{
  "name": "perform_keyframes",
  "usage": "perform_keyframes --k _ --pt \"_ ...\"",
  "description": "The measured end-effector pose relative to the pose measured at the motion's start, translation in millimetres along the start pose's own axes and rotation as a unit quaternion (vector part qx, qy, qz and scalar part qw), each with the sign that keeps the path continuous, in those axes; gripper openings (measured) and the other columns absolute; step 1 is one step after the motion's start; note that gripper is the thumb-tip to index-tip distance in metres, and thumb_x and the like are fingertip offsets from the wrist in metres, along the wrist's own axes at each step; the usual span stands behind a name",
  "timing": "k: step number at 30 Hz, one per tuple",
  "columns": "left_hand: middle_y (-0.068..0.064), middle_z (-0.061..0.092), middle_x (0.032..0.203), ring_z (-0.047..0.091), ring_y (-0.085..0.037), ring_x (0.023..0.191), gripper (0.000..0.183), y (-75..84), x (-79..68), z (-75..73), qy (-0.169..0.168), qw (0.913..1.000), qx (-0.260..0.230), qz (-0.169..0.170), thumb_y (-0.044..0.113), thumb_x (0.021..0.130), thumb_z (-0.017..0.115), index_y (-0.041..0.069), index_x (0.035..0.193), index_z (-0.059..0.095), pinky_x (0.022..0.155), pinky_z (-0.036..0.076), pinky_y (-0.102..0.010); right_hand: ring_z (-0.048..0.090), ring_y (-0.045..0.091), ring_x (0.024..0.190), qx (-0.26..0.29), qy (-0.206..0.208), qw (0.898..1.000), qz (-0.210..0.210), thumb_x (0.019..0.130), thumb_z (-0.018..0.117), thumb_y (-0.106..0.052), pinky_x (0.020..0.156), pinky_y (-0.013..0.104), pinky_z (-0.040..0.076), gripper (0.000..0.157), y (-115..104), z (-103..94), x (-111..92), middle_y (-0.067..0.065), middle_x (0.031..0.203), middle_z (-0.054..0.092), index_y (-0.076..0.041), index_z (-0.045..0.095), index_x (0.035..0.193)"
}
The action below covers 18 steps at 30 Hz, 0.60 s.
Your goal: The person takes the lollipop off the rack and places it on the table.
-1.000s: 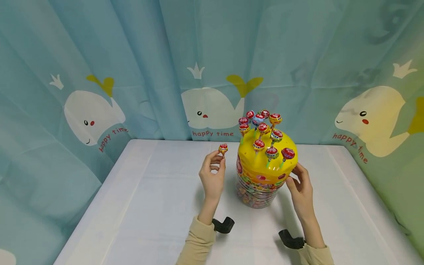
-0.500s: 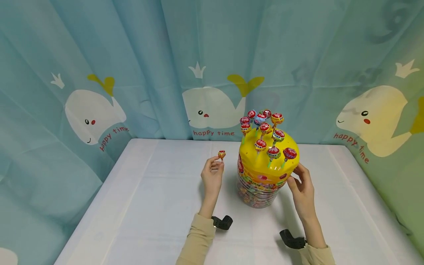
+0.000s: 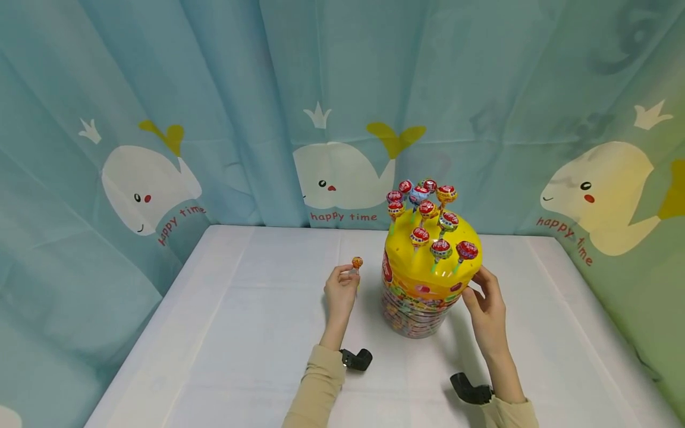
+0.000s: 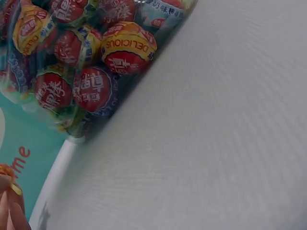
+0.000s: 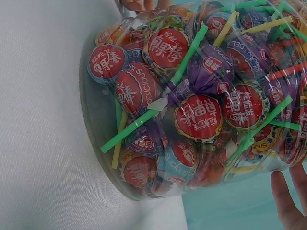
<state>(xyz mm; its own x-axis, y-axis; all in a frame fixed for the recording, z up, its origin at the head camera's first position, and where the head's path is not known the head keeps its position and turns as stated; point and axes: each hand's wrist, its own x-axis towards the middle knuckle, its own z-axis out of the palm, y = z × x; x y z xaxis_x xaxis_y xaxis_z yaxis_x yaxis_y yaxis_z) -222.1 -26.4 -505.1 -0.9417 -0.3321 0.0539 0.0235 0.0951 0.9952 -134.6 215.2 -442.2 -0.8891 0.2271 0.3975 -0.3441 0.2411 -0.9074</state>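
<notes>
My left hand [image 3: 340, 292] pinches a wrapped lollipop [image 3: 357, 262] above the table, left of a large clear jar [image 3: 412, 318] filled with lollipops. Several more lollipops [image 3: 420, 236] stand upright in the jar's domed yellow lid [image 3: 398, 252]. My right hand [image 3: 489, 315] holds the jar's right side just under the lid, with fingers and thumb bent against it. In the left wrist view, the pinched lollipop [image 4: 5, 170] and part of the left hand [image 4: 12, 208] show at the edge. The right wrist view shows the jar's lollipops [image 5: 199, 117] close up and right-hand fingers [image 5: 283, 199] touching the wall.
The jar stands on a white table [image 3: 257, 333]. Behind it hangs a blue-green curtain [image 3: 342, 77] printed with whales. Black wrist devices [image 3: 472, 389] are worn on both forearms.
My left hand has lowered slightly, bringing the pinched lollipop down toward the table, and the lollipop has turned in the fingers. The right hand and the jar have stayed in place.
</notes>
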Motion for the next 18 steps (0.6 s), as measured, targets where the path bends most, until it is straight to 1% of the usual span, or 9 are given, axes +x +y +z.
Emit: perform_keyframes --k 3,7,12,18 --pt "-0.017 0.072 0.081 0.068 -0.020 0.067 0.022 -1.2 0.9 0.9 0.009 0.9996 0.025 -0.011 0.000 0.078 0.070 0.004 0.099 0.070 0.054 0.049 -0.023 0.044 0.008 0.120 0.001 0.001 1.000 0.000 0.098 0.049 -0.003 0.094 0.008 0.040 0.047 -0.6 0.3 0.0 -0.015 0.132 0.047 -0.006 0.039 0.143" --pt "-0.016 0.073 0.078 0.065 -0.018 0.060 0.020 -2.2 1.3 1.7 0.012 0.9980 0.060 -0.016 0.001 0.077 0.071 0.005 0.097 0.070 0.050 0.046 -0.023 0.044 0.008 0.121 0.001 0.000 1.000 0.004 0.098 0.049 -0.004 0.095 0.008 0.039 0.047 -1.4 0.1 0.2 -0.015 0.132 0.047 -0.007 0.039 0.143" --pt "-0.014 0.074 0.078 0.066 -0.018 0.058 0.018 -3.1 0.8 1.8 0.004 0.9942 0.107 -0.010 0.003 0.077 0.073 0.005 0.095 0.070 0.048 0.046 -0.023 0.043 0.008 0.121 -0.001 -0.001 1.000 0.011 0.098 0.050 -0.005 0.095 0.008 0.039 0.047 -1.4 0.0 0.4 -0.016 0.132 0.047 -0.007 0.039 0.143" --pt "-0.012 0.074 0.079 0.068 -0.018 0.059 0.016 -3.9 -0.5 1.3 -0.002 0.9903 0.139 0.005 0.005 0.079 0.074 0.005 0.094 0.070 0.048 0.047 -0.024 0.043 0.008 0.121 -0.002 -0.001 1.000 0.010 0.098 0.049 -0.005 0.095 0.007 0.039 0.047 -1.0 -0.2 0.5 -0.015 0.133 0.047 -0.008 0.039 0.143"
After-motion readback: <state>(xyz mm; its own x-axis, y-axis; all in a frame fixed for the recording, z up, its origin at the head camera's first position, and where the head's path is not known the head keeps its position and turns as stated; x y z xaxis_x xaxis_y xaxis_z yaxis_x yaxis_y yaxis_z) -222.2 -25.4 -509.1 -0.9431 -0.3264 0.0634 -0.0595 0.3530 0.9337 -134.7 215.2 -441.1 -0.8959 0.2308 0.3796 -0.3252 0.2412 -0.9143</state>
